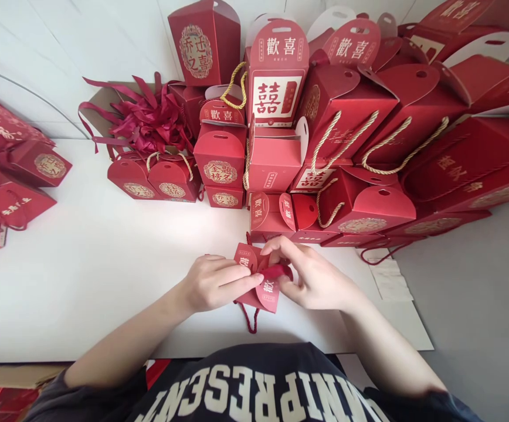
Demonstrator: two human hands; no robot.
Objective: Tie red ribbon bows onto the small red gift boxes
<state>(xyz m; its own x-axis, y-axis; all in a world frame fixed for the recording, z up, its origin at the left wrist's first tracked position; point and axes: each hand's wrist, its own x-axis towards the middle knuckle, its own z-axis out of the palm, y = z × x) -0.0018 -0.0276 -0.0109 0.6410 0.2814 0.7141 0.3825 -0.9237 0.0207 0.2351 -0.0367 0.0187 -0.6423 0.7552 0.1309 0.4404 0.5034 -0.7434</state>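
A small red gift box (267, 300) with pale lettering on its flaps sits on the table in front of me. Dark red cord handles (251, 325) stick out from its near and far sides. Across its top runs a dark red ribbon (277, 271). My left hand (217, 282) comes in from the left, closed, its fingertips pinching the ribbon over the box. On the other side, my right hand (314, 275) curls its thumb and fingers around the ribbon's right part. Both hands cover portions of the box top, so the ribbon's exact fold is partly hidden.
Behind the box, red gift boxes (276, 158) are stacked along the wall, some with gold rope handles. An open carton of loose ribbons (153, 120) stands back left. Tied boxes (21, 196) lie far left on the white table (82, 264). White paper (393, 280) lies right.
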